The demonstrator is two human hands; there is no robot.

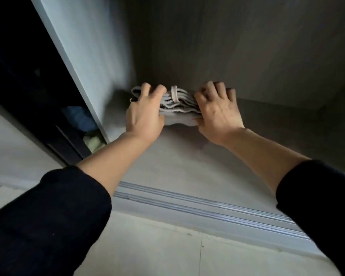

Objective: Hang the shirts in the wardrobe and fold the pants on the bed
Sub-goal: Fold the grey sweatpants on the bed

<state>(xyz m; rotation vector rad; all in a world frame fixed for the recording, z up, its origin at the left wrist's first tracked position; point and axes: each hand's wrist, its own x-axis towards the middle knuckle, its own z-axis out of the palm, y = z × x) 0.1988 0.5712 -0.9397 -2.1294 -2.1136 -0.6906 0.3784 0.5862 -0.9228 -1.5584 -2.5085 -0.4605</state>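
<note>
A pale grey bundle (178,106), which looks like several stacked hangers tied by a light band, lies deep in the wardrobe's back corner on the wardrobe floor (167,166). My left hand (145,112) grips its left end with fingers over the top. My right hand (217,110) clamps its right end the same way. Both arms reach forward in dark sleeves. No shirts or pants show in this compartment.
A light divider panel (78,56) rises at the left. Behind it a dark compartment holds blue cloth (78,118) and green cloth (92,143). A metal sliding-door track (207,208) crosses the front edge. The wardrobe's back wall (227,46) is dark.
</note>
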